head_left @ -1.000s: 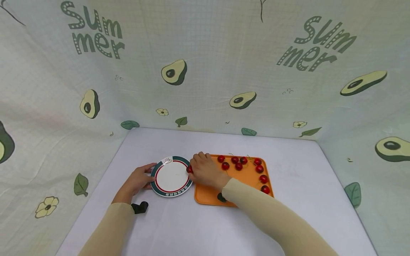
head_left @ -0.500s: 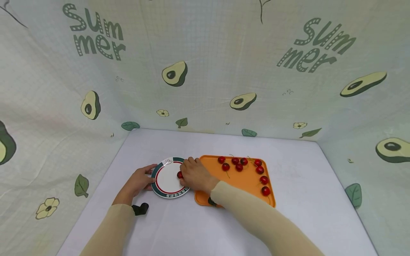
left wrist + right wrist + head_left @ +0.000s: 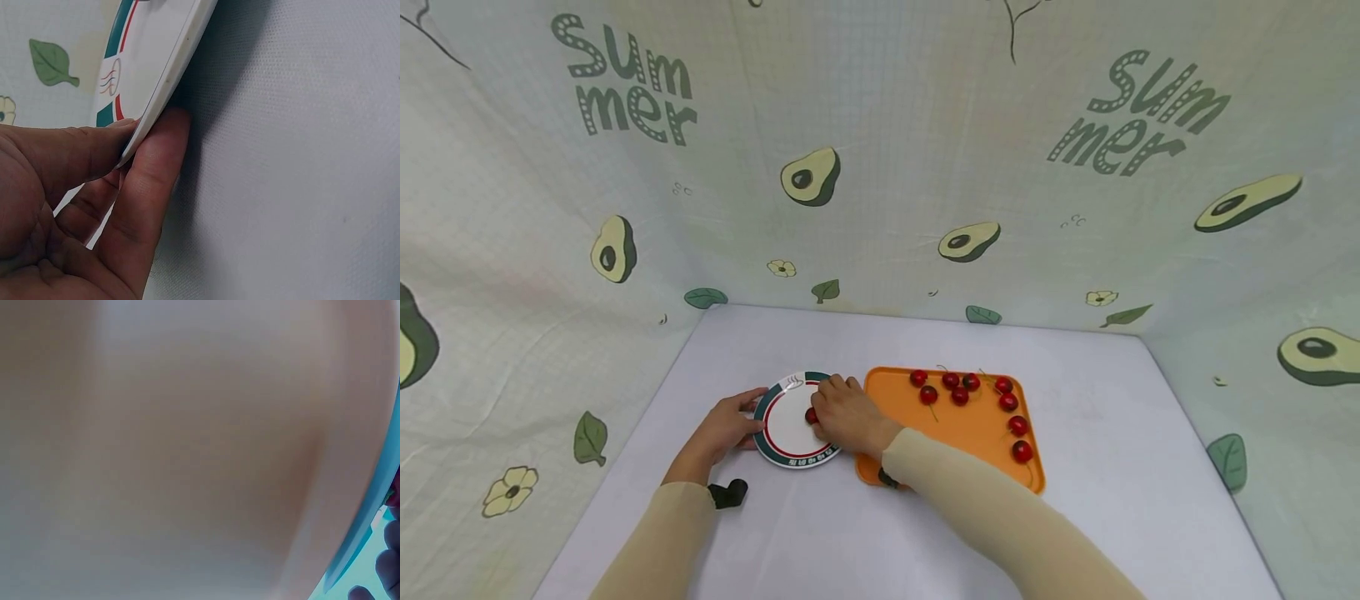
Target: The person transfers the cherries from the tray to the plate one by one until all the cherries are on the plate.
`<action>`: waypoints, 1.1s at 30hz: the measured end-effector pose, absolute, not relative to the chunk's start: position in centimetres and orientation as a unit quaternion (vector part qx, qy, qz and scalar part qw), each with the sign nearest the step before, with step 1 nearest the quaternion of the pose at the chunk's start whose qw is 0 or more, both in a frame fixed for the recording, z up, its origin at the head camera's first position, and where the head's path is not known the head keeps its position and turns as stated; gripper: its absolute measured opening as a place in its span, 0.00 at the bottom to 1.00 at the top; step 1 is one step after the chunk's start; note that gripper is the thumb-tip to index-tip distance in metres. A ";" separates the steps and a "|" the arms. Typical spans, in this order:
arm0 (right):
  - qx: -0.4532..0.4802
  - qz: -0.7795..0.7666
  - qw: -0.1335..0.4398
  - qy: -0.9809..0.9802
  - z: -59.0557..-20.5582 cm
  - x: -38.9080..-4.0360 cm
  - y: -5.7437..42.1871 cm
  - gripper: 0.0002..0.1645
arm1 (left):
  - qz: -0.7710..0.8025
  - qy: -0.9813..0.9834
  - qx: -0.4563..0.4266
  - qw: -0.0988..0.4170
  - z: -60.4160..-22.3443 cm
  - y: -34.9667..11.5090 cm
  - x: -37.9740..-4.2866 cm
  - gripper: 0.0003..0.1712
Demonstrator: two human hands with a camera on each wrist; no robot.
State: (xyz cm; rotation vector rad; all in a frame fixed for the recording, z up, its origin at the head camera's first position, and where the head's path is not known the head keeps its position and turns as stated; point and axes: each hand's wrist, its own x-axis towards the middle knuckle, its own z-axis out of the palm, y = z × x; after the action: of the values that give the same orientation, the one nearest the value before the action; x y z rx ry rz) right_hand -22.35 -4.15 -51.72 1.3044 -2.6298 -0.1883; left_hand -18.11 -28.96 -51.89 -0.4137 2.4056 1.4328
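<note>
Step in hand, as I judge it: placing one cherry (image 3: 812,416) on the plate (image 3: 785,425). Right hand (image 3: 847,418): pinching that cherry over the plate, near the middle; whether it touches the plate, I cannot tell from my feed. Left hand (image 3: 727,425): pinching the plate's left rim. Next move, I judge: lower gently, then ease the right grip. Tray (image 3: 955,425): orange, right of plate; nine other cherries (image 3: 959,396) visible, toward far and right sides. Tabletop (image 3: 1075,417): white. Room: pale cloth (image 3: 880,183) behind and at both sides, avocado print.
</note>
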 end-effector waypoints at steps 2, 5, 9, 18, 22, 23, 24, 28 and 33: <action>0.441 -0.063 0.100 -0.890 -51.8 -22.3 -4.1 0.22 | 0.503 0.838 -0.143 0.157 -51.9 -28.9 -18.1 0.42; 0.442 -0.058 0.096 -0.890 -52.0 -22.4 -4.1 0.22 | 0.506 0.835 -0.141 0.160 -52.0 -28.8 -18.1 0.41; 0.440 -0.049 0.087 -0.892 -52.1 -22.5 -4.1 0.22 | 0.506 0.836 -0.138 0.160 -52.0 -28.6 -18.1 0.41; 0.423 -0.037 0.088 -0.901 -50.9 -22.3 -3.4 0.26 | 0.496 0.842 -0.138 0.162 -51.9 -28.7 -18.4 0.42; 0.417 -0.027 0.092 -0.904 -50.2 -22.2 -2.4 0.28 | 0.493 0.843 -0.136 0.166 -52.0 -29.0 -18.5 0.42; 0.414 -0.024 0.093 -0.905 -50.1 -22.2 -2.0 0.29 | 0.492 0.843 -0.137 0.167 -52.0 -29.1 -18.4 0.42; 0.410 -0.019 0.091 -0.907 -50.0 -22.1 -1.6 0.29 | 0.491 0.844 -0.139 0.168 -52.0 -29.1 -18.4 0.42; 0.395 0.001 0.089 -0.914 -49.3 -22.2 0.5 0.29 | 0.483 0.848 -0.141 0.168 -51.8 -29.2 -18.3 0.43; 0.387 0.011 0.124 -0.914 -48.9 -22.6 4.7 0.27 | 0.479 0.848 -0.151 0.170 -51.8 -29.1 -18.3 0.42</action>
State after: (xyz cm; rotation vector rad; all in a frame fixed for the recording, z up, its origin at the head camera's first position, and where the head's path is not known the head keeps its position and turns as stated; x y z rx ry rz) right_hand -22.56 4.75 -48.92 1.1283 -2.6639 0.0332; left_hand -18.28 -29.08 -51.82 -0.4286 2.4085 1.3618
